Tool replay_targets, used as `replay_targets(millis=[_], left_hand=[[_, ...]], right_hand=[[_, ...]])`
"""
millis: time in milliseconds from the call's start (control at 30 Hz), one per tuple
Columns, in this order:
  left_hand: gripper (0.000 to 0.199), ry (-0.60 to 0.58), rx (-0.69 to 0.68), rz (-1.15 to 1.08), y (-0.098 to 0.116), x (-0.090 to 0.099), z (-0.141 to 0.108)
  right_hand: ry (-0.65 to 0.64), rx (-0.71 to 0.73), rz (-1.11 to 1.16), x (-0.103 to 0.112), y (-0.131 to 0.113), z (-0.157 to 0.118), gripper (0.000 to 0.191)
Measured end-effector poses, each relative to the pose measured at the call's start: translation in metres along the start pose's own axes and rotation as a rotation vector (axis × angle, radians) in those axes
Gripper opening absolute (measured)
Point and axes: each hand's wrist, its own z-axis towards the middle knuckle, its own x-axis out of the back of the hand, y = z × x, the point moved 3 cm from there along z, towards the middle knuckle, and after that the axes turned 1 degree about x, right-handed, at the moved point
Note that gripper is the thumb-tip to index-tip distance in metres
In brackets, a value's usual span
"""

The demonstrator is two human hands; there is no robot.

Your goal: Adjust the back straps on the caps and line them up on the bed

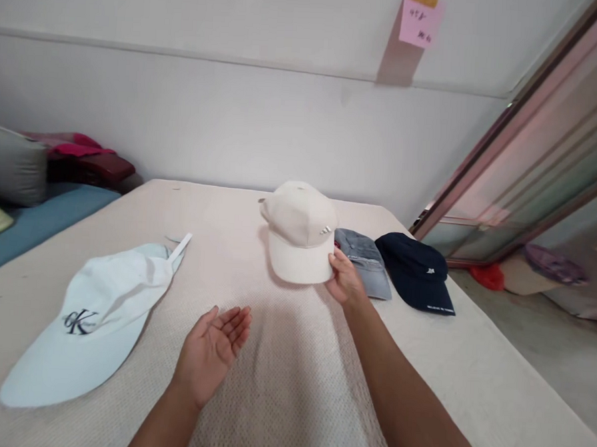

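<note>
My right hand grips the right edge of the brim of a cream cap, with the crown up and the brim toward me. Palm up and fingers extended, my left hand holds nothing, below and left of that cap. A pale blue cap with dark letters lies on the left of the light cloth surface, its strap pointing to the back. Just right of my right hand lies a grey denim cap, partly hidden, beside a navy cap with a small white mark.
Behind the covered surface stands a pale wall with a pink note taped on it. A grey cushion and red cloth are at the far left. At the right are a sliding door frame and a red bag.
</note>
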Motion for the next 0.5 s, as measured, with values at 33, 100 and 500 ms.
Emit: replay_targets(millis=[33,100,500], left_hand=[[0.026,0.005,0.003,0.001,-0.001,0.001,0.001],[0.023,0.021,0.014,0.004,-0.002,0.002,0.002],[0.013,0.091,0.017,-0.061,0.002,0.012,-0.003]], right_hand=[[0.055,0.0,-0.021,0.008,0.002,0.012,0.03],[0.147,-0.022,-0.064,0.024,0.01,0.029,0.023],[0.453,0.027,-0.276,0.034,0.046,-0.004,0.044]])
